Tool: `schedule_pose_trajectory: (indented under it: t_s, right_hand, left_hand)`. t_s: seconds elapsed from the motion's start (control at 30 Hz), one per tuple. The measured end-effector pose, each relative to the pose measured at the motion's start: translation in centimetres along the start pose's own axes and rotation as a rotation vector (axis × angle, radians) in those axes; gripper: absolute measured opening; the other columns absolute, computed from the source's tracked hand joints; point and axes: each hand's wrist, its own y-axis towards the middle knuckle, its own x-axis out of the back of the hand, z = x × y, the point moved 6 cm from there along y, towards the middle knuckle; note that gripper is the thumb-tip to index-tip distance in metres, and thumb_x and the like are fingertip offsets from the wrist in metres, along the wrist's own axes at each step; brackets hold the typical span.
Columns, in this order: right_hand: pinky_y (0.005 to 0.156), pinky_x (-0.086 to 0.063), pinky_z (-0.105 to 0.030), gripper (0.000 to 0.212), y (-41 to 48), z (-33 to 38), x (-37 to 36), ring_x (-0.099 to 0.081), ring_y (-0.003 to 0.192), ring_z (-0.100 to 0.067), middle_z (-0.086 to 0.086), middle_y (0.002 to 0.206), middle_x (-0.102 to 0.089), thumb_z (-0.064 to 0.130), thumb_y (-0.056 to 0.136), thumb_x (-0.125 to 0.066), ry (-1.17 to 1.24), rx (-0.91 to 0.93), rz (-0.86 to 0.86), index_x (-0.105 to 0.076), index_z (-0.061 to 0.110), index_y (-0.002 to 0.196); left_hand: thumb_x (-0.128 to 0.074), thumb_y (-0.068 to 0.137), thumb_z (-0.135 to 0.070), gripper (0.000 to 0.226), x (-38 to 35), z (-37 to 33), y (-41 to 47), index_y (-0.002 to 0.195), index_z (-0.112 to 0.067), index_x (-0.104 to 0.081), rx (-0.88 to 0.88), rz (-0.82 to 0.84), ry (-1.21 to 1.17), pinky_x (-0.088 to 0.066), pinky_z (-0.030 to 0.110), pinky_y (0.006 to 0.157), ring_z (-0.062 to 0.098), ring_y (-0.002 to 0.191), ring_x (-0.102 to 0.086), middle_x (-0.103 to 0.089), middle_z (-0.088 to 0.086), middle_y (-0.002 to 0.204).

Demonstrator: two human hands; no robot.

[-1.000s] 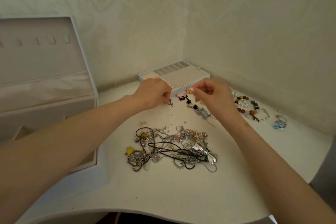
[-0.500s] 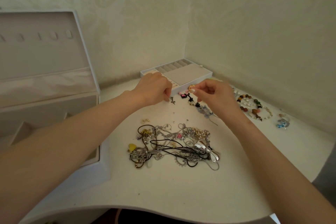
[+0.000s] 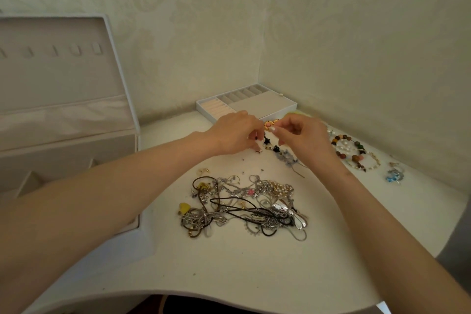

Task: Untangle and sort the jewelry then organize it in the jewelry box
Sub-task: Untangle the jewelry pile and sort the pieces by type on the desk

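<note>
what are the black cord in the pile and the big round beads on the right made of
Black cord: thin, matte, no glint, so likely leather or waxed cotton. Round beads: dull brown and green, opaque, probably wood or stone; too small to be sure.

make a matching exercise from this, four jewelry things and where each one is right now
Things
1. tangled pile of chains
2. gold flower piece
3. tray insert
4. blue crystal piece

Places
a. far corner of the table
b. pinched by the right hand, with the left hand at it too
c. middle of the table, nearer than both hands
d. far right, beyond the beaded bracelets

Pairs: 1-c, 2-b, 3-a, 4-d
</note>
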Motion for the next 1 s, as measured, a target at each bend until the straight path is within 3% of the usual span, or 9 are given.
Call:
schedule_pose_trajectory:
  t_s: [0.13,0.27,0.33,0.43,0.5,0.57,0.67,0.83,1.0]
  right_hand:
    - [0.065,-0.047,-0.031,0.012,0.0,0.1,0.0,-0.059,0.067,-0.021,-0.01,0.073,-0.065,0.018,0.085,-0.07,-0.02,0.003,0.008,-0.065,0.019,0.075]
    - [0.062,-0.04,-0.025,0.004,-0.1,-0.2,-0.6,-0.049,0.064,-0.005,0.006,0.073,-0.059,0.02,0.086,-0.067,-0.213,0.019,0.065,-0.07,0.023,0.086]
    - [0.068,-0.041,-0.027,0.012,-0.3,-0.2,-1.5,-0.054,0.077,-0.008,0.009,0.081,-0.059,0.021,0.087,-0.065,-0.39,0.07,0.135,-0.071,0.026,0.096]
    - [0.075,-0.038,-0.026,0.02,-0.7,0.0,-2.8,-0.053,0.112,-0.015,0.006,0.096,-0.064,0.022,0.09,-0.062,-0.545,0.14,0.217,-0.069,0.027,0.107]
    - [0.078,-0.037,-0.026,0.021,-0.8,0.4,-3.0,-0.049,0.119,-0.016,0.005,0.099,-0.065,0.02,0.09,-0.061,-0.561,0.162,0.213,-0.069,0.027,0.109]
    - [0.076,-0.038,-0.023,0.02,-1.0,0.9,-2.7,-0.053,0.108,-0.008,0.007,0.095,-0.065,0.018,0.089,-0.063,-0.485,0.162,0.201,-0.071,0.027,0.105]
    - [0.061,-0.032,-0.01,0.015,-1.5,1.7,-2.7,-0.048,0.071,0.01,0.012,0.083,-0.06,0.016,0.085,-0.069,-0.367,0.158,0.268,-0.072,0.028,0.093]
    - [0.058,-0.035,-0.008,0.021,-2.5,2.8,-3.5,-0.045,0.059,0.008,0.014,0.071,-0.058,0.01,0.077,-0.076,-0.174,0.156,0.432,-0.069,0.029,0.075]
    - [0.058,-0.036,-0.011,0.022,-3.0,2.9,-4.3,-0.042,0.056,0.002,0.009,0.074,-0.061,0.014,0.079,-0.075,-0.147,0.17,0.481,-0.068,0.033,0.074]
  left_hand:
    - [-0.063,0.088,-0.024,0.019,2.4,1.6,-0.9,0.106,-0.018,-0.061,0.096,-0.037,-0.08,-0.034,0.025,0.07,0.007,0.081,-0.048,-0.057,-0.008,0.094]
    - [-0.065,0.087,-0.025,0.011,3.3,3.3,-2.7,0.097,-0.022,-0.062,0.164,0.063,-0.033,-0.031,0.022,0.069,0.0,0.067,-0.041,-0.056,-0.01,0.093]
    - [-0.065,0.086,-0.027,0.008,3.4,3.8,-3.8,0.092,-0.025,-0.06,0.189,0.067,-0.035,-0.033,0.022,0.069,-0.003,0.065,-0.042,-0.054,-0.013,0.089]
    - [-0.067,0.085,-0.027,0.009,3.5,4.2,-5.2,0.09,-0.022,-0.062,0.209,0.04,-0.082,-0.036,0.024,0.063,0.005,0.07,-0.048,-0.053,-0.016,0.079]
    - [-0.07,0.083,-0.026,0.01,3.3,4.3,-6.0,0.087,-0.024,-0.061,0.222,0.111,-0.135,-0.037,0.018,0.06,0.006,0.074,-0.05,-0.055,-0.016,0.079]
    - [-0.072,0.081,-0.026,0.012,2.8,4.3,-6.5,0.085,-0.025,-0.061,0.222,0.242,-0.155,-0.037,0.017,0.061,0.003,0.072,-0.049,-0.058,-0.012,0.083]
    - [-0.075,0.078,-0.029,0.018,2.2,3.9,-7.1,0.086,-0.025,-0.058,0.209,0.393,-0.144,-0.04,0.018,0.063,0.004,0.073,-0.05,-0.058,-0.011,0.083]
    - [-0.077,0.075,-0.03,0.025,1.7,2.8,-7.7,0.079,-0.025,-0.054,0.175,0.553,-0.155,-0.037,0.017,0.061,0.004,0.07,-0.048,-0.056,-0.011,0.077]
    - [-0.078,0.073,-0.031,0.023,1.1,1.1,-8.9,0.081,-0.023,-0.058,0.144,0.788,-0.177,-0.036,0.015,0.059,0.002,0.066,-0.046,-0.055,-0.012,0.07]
